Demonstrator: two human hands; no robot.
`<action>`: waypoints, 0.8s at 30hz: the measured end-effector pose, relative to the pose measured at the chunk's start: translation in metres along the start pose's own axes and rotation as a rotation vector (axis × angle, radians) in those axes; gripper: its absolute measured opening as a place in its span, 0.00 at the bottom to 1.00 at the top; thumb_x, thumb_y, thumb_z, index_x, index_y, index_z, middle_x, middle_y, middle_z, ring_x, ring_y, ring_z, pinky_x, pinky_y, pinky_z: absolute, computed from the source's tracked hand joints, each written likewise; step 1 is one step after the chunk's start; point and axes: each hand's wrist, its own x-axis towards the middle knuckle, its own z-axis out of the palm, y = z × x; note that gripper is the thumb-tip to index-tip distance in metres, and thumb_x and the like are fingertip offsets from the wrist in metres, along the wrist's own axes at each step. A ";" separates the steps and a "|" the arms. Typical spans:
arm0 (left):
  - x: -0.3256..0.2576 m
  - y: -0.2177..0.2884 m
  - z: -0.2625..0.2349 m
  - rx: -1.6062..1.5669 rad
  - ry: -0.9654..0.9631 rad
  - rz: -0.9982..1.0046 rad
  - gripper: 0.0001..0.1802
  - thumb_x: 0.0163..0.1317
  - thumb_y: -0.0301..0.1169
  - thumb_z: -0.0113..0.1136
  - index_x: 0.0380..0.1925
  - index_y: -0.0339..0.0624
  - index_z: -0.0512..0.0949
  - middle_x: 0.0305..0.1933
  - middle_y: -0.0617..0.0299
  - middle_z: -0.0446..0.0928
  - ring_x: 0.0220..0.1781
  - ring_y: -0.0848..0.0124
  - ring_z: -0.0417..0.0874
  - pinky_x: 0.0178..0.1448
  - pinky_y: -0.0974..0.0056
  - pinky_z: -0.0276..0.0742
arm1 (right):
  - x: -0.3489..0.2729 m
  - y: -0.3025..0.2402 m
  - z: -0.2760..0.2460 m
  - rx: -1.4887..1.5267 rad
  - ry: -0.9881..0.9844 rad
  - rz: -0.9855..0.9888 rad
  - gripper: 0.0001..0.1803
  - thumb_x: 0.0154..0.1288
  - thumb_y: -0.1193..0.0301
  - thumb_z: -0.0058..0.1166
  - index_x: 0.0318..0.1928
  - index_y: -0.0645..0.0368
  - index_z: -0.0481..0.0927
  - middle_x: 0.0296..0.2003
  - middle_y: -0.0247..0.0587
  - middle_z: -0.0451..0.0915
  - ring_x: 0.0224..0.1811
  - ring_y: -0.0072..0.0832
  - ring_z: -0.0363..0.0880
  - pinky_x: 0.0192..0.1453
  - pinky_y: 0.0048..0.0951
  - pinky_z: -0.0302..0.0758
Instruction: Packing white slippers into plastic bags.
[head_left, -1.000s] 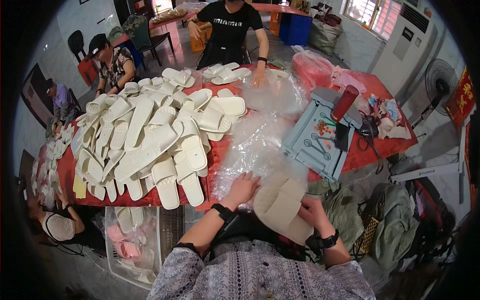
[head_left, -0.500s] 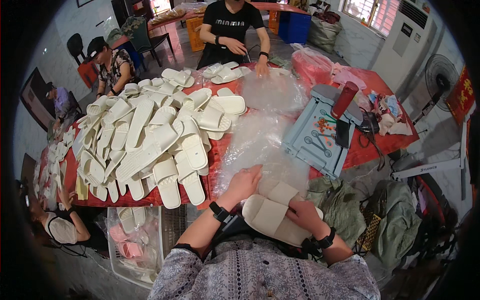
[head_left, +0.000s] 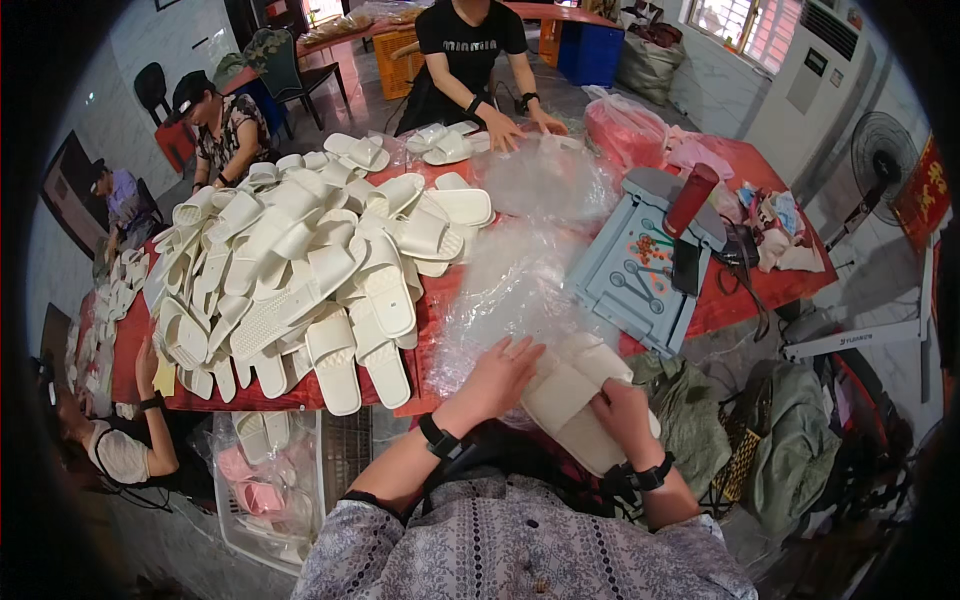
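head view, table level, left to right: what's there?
Heap of white slippers → left hand → white slipper pair held in both hands → right hand → blue-grey tray → red bottle.

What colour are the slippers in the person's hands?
The foam slippers are off-white, clearest in the head view.

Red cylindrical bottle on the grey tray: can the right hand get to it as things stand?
Probably not right away: the right hand grips the white slippers, and the red bottle stands far across the grey tray. Nothing blocks the path, though.

A pair of cream-white slippers is being held stacked, tilted, at the near table edge, touching crumpled clear plastic bags.
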 end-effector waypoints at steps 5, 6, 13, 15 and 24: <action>-0.002 0.036 0.014 0.088 0.021 0.052 0.24 0.66 0.33 0.48 0.62 0.40 0.66 0.68 0.50 0.63 0.72 0.51 0.59 0.73 0.48 0.53 | 0.022 -0.016 0.042 -0.088 0.075 -0.080 0.11 0.59 0.64 0.56 0.28 0.59 0.75 0.25 0.51 0.78 0.30 0.50 0.78 0.33 0.47 0.72; -0.001 0.044 0.012 0.025 0.018 0.054 0.25 0.66 0.33 0.48 0.63 0.40 0.65 0.70 0.52 0.60 0.73 0.52 0.56 0.73 0.45 0.51 | 0.029 -0.012 0.054 0.017 0.188 -0.100 0.12 0.57 0.64 0.57 0.29 0.60 0.75 0.26 0.50 0.78 0.31 0.50 0.78 0.34 0.46 0.72; -0.010 0.062 -0.004 0.036 0.005 0.104 0.27 0.65 0.32 0.49 0.65 0.42 0.63 0.72 0.53 0.57 0.74 0.53 0.54 0.73 0.46 0.50 | 0.106 0.033 0.129 0.598 0.241 0.080 0.08 0.62 0.70 0.52 0.36 0.62 0.76 0.29 0.45 0.79 0.31 0.43 0.79 0.32 0.37 0.75; -0.016 0.054 -0.011 0.046 -0.022 0.102 0.27 0.64 0.31 0.50 0.65 0.44 0.64 0.72 0.53 0.57 0.74 0.52 0.54 0.73 0.45 0.51 | 0.134 0.014 0.133 -0.191 0.124 -0.042 0.13 0.64 0.66 0.54 0.40 0.66 0.77 0.34 0.46 0.80 0.32 0.43 0.79 0.33 0.37 0.77; -0.074 -0.010 -0.015 -0.072 0.105 -0.128 0.34 0.58 0.33 0.60 0.66 0.45 0.62 0.71 0.44 0.56 0.69 0.43 0.59 0.70 0.52 0.60 | 0.070 -0.019 0.084 0.139 -0.121 -0.588 0.20 0.67 0.63 0.54 0.53 0.62 0.78 0.42 0.48 0.81 0.45 0.41 0.79 0.55 0.34 0.73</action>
